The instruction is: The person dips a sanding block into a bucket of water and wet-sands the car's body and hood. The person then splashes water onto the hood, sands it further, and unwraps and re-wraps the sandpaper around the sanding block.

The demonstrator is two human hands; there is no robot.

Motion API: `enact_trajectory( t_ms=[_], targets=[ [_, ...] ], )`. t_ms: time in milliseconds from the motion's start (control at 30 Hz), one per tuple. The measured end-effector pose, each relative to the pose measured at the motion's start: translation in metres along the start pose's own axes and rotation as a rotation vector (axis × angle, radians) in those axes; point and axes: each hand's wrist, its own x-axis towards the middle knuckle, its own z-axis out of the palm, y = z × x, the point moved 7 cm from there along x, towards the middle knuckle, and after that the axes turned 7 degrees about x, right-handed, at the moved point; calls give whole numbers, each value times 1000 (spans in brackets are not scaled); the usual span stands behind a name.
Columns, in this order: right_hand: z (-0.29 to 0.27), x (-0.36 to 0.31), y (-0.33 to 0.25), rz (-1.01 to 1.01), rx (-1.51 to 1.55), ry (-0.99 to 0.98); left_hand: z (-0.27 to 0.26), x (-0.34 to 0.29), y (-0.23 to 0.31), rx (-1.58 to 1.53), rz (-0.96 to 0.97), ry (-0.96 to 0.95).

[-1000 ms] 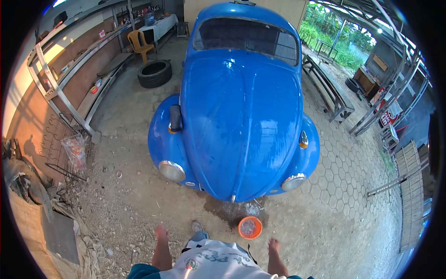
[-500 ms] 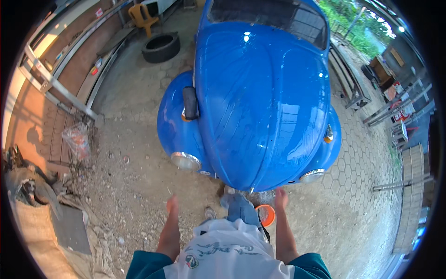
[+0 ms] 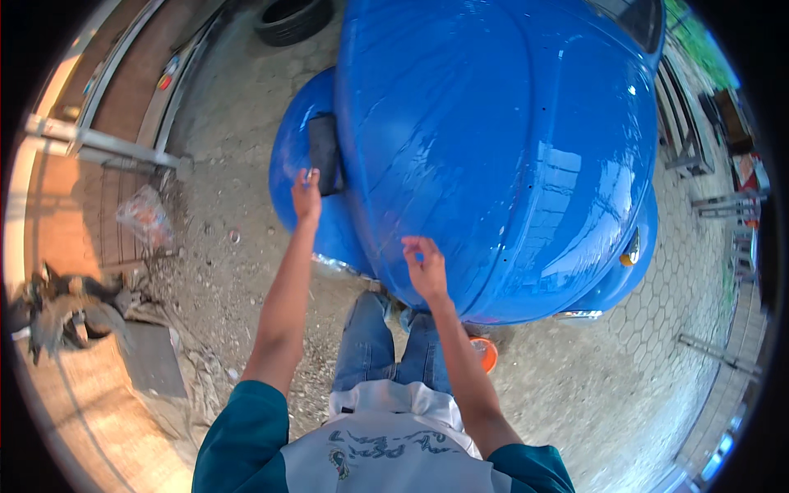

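Note:
A blue rounded car (image 3: pixel 460 148) stands in front of me, its hood wet and shiny. On its left front fender (image 3: pixel 289 131) lies a dark grey oblong pad (image 3: pixel 325 148), soft-looking, against the hood's side. My left hand (image 3: pixel 306 197) reaches over that fender, fingertips at the pad's lower left edge; it looks open, and I cannot make out whether it touches the pad. Above the hood's front part is my right hand (image 3: pixel 427 267), fingers loosely bent and apart, nothing in it.
An orange bucket (image 3: pixel 485 353) stands by my legs, partly behind my right forearm. A tyre (image 3: pixel 292 20) lies at the far left. On the left are a clear plastic bag (image 3: pixel 146 215) and a dark heap (image 3: pixel 74 316). Benches and a railing line the sides.
Both hands have risen from beside my body and moved forward, the left to the fender and pad, the right over the hood. My view has come closer to the car.

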Motion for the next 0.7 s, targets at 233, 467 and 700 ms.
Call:
enact_trajectory(
  t_ms=[233, 467, 700],
  targets=[
    [-26, -38, 51, 277, 59, 123, 44, 88, 14, 76, -260, -382],
    [-16, 20, 5, 284, 32, 64, 36, 59, 31, -90, -221, -578],
    [28, 80, -80, -82, -166, 100, 11, -20, 78, -539, -223, -470]
  ],
)
